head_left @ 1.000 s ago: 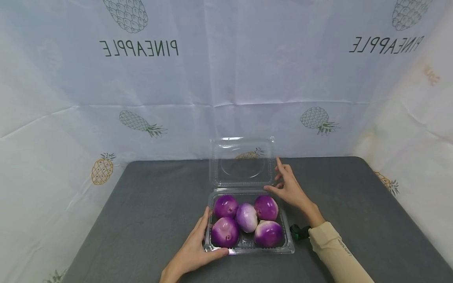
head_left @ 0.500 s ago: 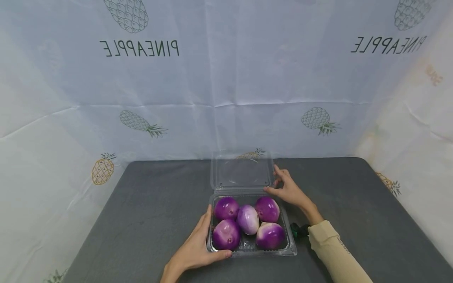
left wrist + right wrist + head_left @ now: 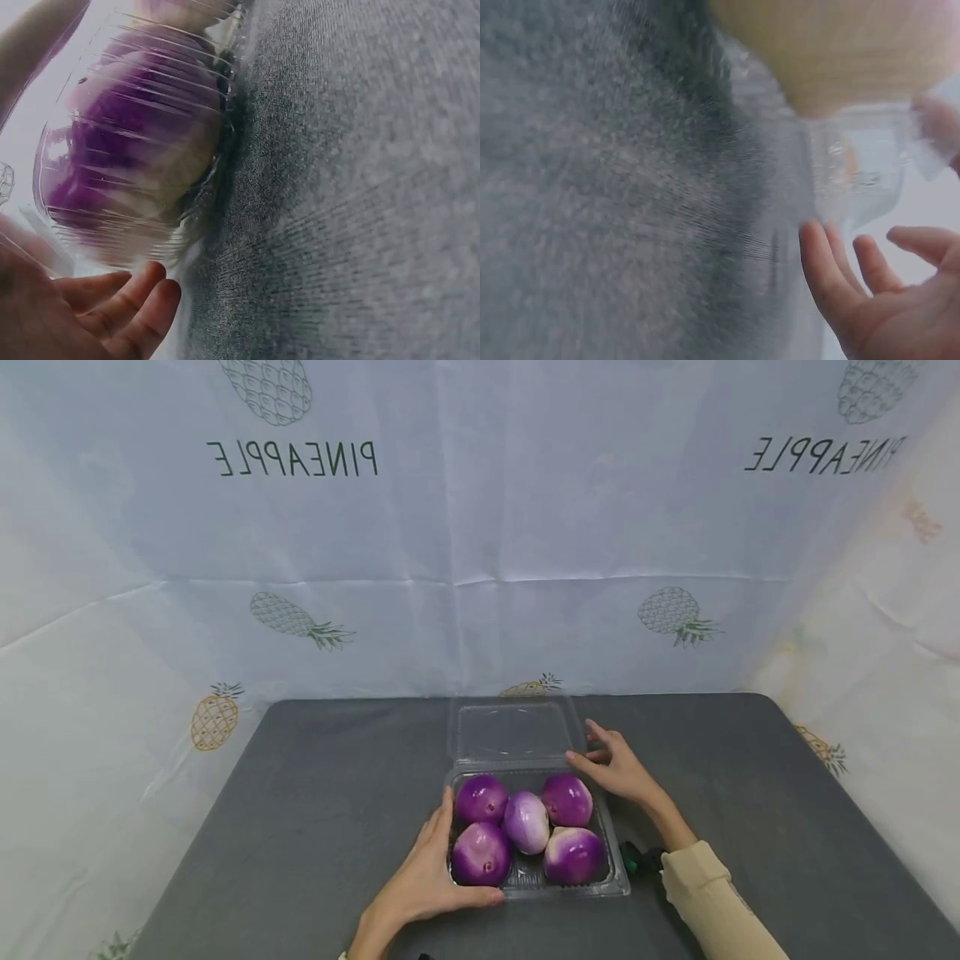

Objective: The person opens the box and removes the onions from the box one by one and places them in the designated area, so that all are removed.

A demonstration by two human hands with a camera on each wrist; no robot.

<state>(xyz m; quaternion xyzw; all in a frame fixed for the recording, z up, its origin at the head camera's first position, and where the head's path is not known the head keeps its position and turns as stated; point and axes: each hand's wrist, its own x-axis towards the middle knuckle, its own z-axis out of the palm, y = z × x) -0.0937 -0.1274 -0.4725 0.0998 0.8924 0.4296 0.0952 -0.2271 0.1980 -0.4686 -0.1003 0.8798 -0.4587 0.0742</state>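
A clear plastic clamshell box [image 3: 517, 892] stands on the dark table, with several round purple-and-white vegetables [image 3: 527, 822] in its base; they look like turnips. Its hinged lid [image 3: 513, 731] leans back at the far side. My left hand [image 3: 427, 868] rests at the near left corner, fingers extended along the left wall and thumb along the front rim. In the left wrist view, its fingertips [image 3: 154, 289] lie against or very near the ribbed wall. My right hand [image 3: 618, 768] is beside the hinge and the lid's right edge, fingers spread; contact there is unclear.
The grey table [image 3: 337, 802] extends around the box. Behind it hangs a white cloth [image 3: 480, 527] printed with pineapples. A small dark green-and-black object [image 3: 641, 858] is near the right wrist, by the box's right side.
The lid has tipped further back and lower, away from me. My right hand has followed slightly downward. My left thumb has shifted a little right along the front rim.
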